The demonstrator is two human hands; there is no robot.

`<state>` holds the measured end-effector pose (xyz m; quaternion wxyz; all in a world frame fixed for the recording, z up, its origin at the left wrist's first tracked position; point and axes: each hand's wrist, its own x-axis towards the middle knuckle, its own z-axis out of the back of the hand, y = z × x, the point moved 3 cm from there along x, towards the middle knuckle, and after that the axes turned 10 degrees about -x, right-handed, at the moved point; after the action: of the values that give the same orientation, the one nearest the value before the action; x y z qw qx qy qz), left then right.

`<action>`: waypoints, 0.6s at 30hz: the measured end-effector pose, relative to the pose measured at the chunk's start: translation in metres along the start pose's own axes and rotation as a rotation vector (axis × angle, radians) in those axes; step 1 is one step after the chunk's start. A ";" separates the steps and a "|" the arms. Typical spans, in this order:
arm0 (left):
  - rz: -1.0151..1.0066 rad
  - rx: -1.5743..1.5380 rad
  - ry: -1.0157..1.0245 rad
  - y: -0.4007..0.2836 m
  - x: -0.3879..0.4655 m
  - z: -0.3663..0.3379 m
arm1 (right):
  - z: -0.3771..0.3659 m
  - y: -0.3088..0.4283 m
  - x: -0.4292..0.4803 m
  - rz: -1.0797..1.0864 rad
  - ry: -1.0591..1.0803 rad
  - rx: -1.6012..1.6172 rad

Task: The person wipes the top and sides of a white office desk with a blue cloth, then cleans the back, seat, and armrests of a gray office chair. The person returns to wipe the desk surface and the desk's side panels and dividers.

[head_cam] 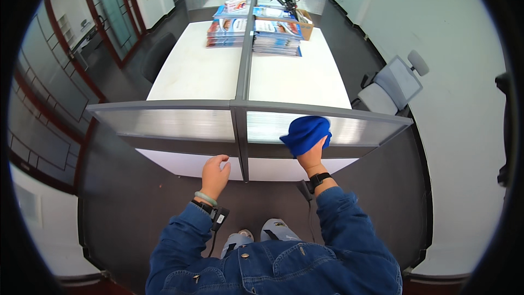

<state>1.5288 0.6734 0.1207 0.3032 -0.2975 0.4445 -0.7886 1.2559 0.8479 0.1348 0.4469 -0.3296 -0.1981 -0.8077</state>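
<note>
My right hand grips a blue cloth, bunched over the fingers. The cloth lies against, or just in front of, the translucent ribbed panel on the right half of the cubicle partition; actual contact is hard to tell. Lower and to the left, my left hand hovers before the white lower board. It holds nothing, with the fingers loosely curled and the thumb apart. Between the two hands runs the grey vertical post of the partition.
Behind the partition, a white desk carries stacks of printed booklets, a cardboard box and black calipers. A grey office chair stands at right. Cables hang from devices strapped at both wrists.
</note>
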 end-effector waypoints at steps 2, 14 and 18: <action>-0.177 0.068 -0.082 -0.001 0.002 -0.018 | -0.003 0.010 0.017 -0.247 -0.040 0.254; -0.607 0.504 -0.315 0.131 0.042 -0.116 | -0.039 -0.004 -0.007 0.450 -0.003 -0.158; -0.737 0.621 -0.458 0.148 0.061 -0.126 | -0.008 -0.127 -0.006 0.114 -0.424 -0.451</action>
<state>1.4281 0.6319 -0.0513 0.1692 -0.4946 -0.0213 -0.8522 1.1472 0.9124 0.1213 0.3559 -0.5922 -0.0838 -0.7180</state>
